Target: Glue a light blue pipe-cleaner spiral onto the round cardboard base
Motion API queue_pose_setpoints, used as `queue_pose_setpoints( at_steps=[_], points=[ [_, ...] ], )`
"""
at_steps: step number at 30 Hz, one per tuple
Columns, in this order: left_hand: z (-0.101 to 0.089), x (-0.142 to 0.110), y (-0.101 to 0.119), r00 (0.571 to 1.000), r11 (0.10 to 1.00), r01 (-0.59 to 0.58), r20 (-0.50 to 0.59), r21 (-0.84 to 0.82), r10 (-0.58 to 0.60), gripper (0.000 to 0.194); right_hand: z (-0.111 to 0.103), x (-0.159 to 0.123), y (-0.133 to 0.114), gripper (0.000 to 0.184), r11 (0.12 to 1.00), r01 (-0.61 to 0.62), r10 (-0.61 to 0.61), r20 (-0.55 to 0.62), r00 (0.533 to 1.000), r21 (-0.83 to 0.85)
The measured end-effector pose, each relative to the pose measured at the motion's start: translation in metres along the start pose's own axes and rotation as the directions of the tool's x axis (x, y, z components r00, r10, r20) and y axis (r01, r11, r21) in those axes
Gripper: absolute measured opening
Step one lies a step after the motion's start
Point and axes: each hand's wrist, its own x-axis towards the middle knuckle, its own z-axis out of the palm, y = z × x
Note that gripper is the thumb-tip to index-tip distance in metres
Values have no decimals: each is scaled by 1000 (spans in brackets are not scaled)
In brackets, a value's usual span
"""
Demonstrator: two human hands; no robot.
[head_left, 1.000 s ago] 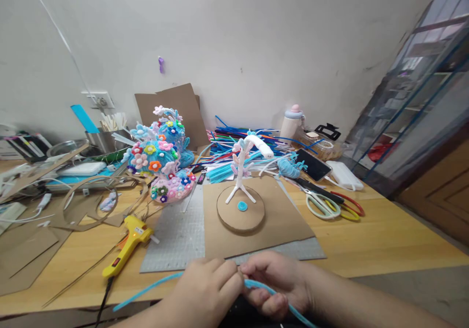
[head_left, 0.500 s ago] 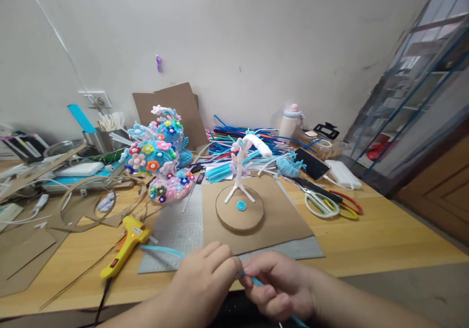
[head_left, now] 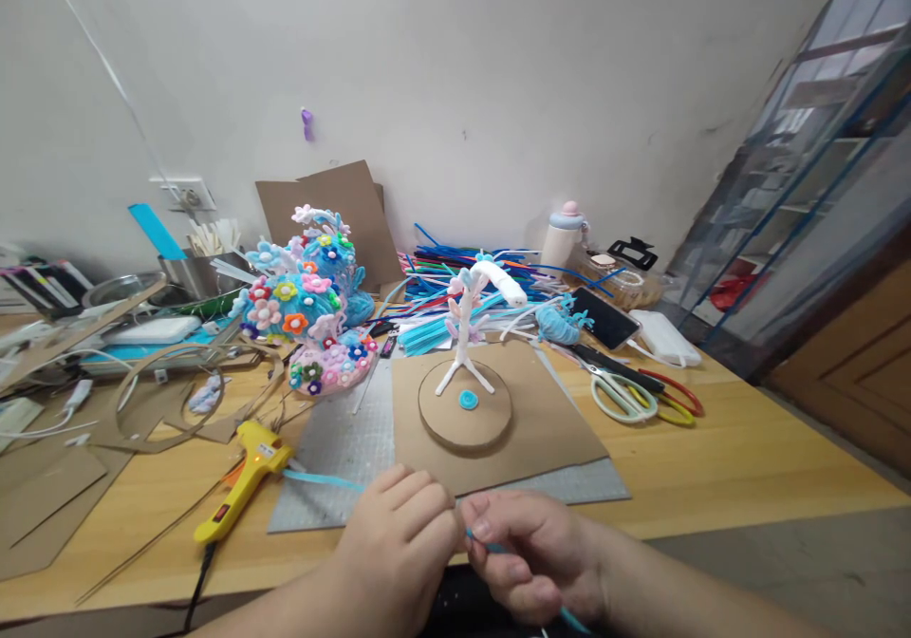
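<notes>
Low at the front edge of the table, my left hand [head_left: 399, 548] is closed around a light blue pipe cleaner [head_left: 324, 478], whose one end sticks out to the left. My right hand [head_left: 530, 553] pinches the same strip close beside it, and the other end hangs below the right fingers. Just beyond my hands a round cardboard disc [head_left: 441, 420] lies on a cardboard sheet [head_left: 555, 448]. On the disc stand a white tree-like stem [head_left: 466, 325] with a bent top and a small blue coil [head_left: 468, 400].
A yellow glue gun [head_left: 246, 481] lies left on the grey cutting mat [head_left: 342, 439]. Behind it stands a flower-covered craft piece [head_left: 306, 306]. Pipe cleaners [head_left: 427, 334] are piled at the back. Scissors [head_left: 622, 399], a phone [head_left: 604, 317] and a bottle [head_left: 562, 239] are at right.
The blue strip's left end has shifted slightly to the right. My hands stay together, with small finger movements on the strip.
</notes>
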Motion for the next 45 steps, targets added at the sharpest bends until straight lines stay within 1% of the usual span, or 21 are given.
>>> queue_pose_setpoints(
  at_steps=[2, 3, 6, 8, 9, 10, 13, 14, 16, 22, 26, 31, 34, 36, 38, 39, 40, 42, 43, 44, 45],
  points=[
    [4, 2, 4, 985, 975, 173, 11, -140, -173, 23, 9, -1, -1, 22, 925, 165, -223, -138, 965, -343],
    [6, 3, 5, 957, 925, 289, 61, -246, -283, 23, 12, -3, -2, 21, 817, 207, -341, -162, 926, -538],
    [13, 6, 5, 800, 625, 597, 313, -504, -511, 27, 17, -10, -9, 21, 402, 196, -551, -65, 832, -894],
    [17, 7, 3, 728, 494, 679, 413, -543, -548, 28, 18, -14, -13, 19, 221, 165, -585, 5, 811, -961],
    [17, 7, 3, 720, 488, 687, 417, -538, -554, 27, 17, -15, -14, 18, 223, 136, -580, -19, 814, -965],
    [18, 7, 2, 728, 518, 680, 398, -519, -557, 27, 16, -15, -14, 17, 318, 110, -542, -85, 836, -942],
    [18, 5, 3, 805, 693, 593, 282, -411, -522, 27, 8, -11, -10, 21, 889, -2, -136, -267, 954, -459],
    [17, 4, 4, 842, 761, 540, 234, -360, -486, 28, 4, -9, -8, 23, 966, -67, 10, -222, 975, -251],
    [17, 2, 4, 901, 861, 432, 159, -267, -403, 27, -4, -7, -3, 24, 992, -124, 120, -124, 985, -28],
    [15, 3, 2, 971, 971, 236, 48, -28, -235, 34, -12, -6, 5, 16, 998, 11, -6, -75, 997, 60],
    [12, 5, 0, 985, 985, 174, -4, 11, -174, 38, -9, -5, 2, 20, 991, -52, 58, -43, 997, 120],
    [10, 5, -5, 986, 986, 165, -25, -19, -165, 34, -6, -6, 1, 18, 990, 2, -1, -7, 1000, 139],
    [8, 4, -4, 992, 990, 128, 3, -54, -128, 31, -1, -6, 4, 25, 995, 71, -65, -80, 995, 69],
    [9, 4, -3, 980, 969, 201, 37, -141, -198, 31, 3, -6, 7, 29, 981, 165, -182, -180, 967, -104],
    [11, 5, -1, 918, 867, 396, 132, -302, -374, 33, 5, -7, 10, 27, 831, 261, -415, -235, 879, -490],
    [13, 7, 0, 859, 769, 512, 213, -383, -465, 35, 5, -9, 10, 25, 615, 273, -566, -173, 806, -739],
    [14, 8, 1, 793, 659, 609, 301, -442, -530, 36, 5, -11, 10, 22, 282, 239, -692, -25, 721, -929],
    [17, 12, 0, 687, 493, 724, 440, -482, -579, 35, 4, -16, 7, 20, -422, 60, -710, 371, 598, -904],
    [18, 14, 0, 662, 459, 748, 477, -480, -578, 34, 4, -19, 4, 20, -624, -16, -640, 499, 584, -781],
    [17, 15, -2, 654, 456, 755, 497, -470, -570, 33, 4, -22, 1, 19, -712, -58, -588, 549, 594, -700],
    [16, 16, -4, 655, 471, 755, 503, -457, -563, 32, 5, -27, -3, 19, -714, -85, -584, 525, 619, -695]
  ],
)
